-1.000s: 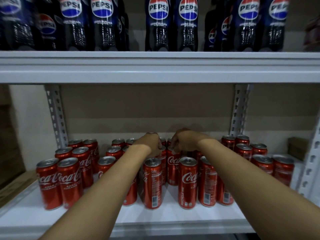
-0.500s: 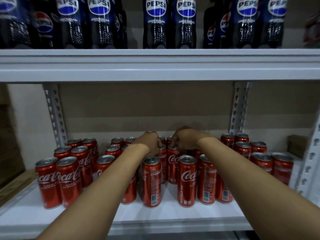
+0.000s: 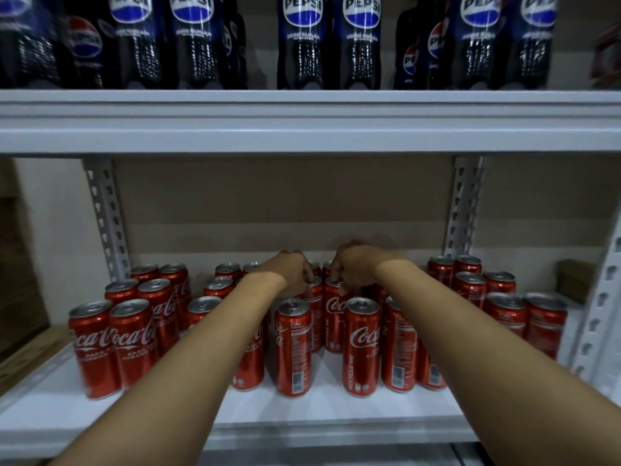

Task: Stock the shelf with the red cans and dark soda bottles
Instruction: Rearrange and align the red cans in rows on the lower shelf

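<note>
A white metal shelf unit [image 3: 302, 129] fills the view. Along its upper board, at 12 o'clock, stand dark plastic Pepsi soda bottles [image 3: 304, 45]. On the lower board, slim red Coca-Cola cans [image 3: 361, 344] stand in clusters from 9 to 3 o'clock. Two bare forearms reach over the front cans. The left hand [image 3: 290, 275] and right hand [image 3: 353, 267], fingers curled, grip can tops in the middle cluster's back rows; nearer cans hide those bodies. Both hands sit where they were a second ago.

Your Coca-Cola cans [image 3: 361, 344] are red with white script and silver tops. Your Pepsi bottles [image 3: 302, 45] are dark with red-white-blue logos; the shelf [image 3: 302, 122] is pale grey.
</note>
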